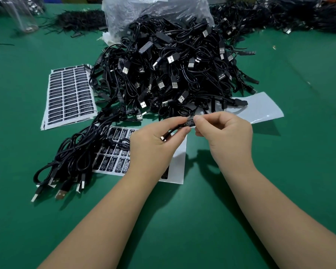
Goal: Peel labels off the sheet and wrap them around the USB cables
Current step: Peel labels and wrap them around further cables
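On the green table (182,220), just before the USB cable pile (169,70), a black label (189,122) is pinched by left hand (153,146) and right hand (224,133) fingertips.

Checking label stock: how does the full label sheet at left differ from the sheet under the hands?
The full white sheet of black labels lies uncovered, every slot filled. The part-used white sheet of black labels has a bare white right side, and the left hand and black cables cover parts of it. The full one tops a small stack; the other looks single. Both lie flat on the green table.
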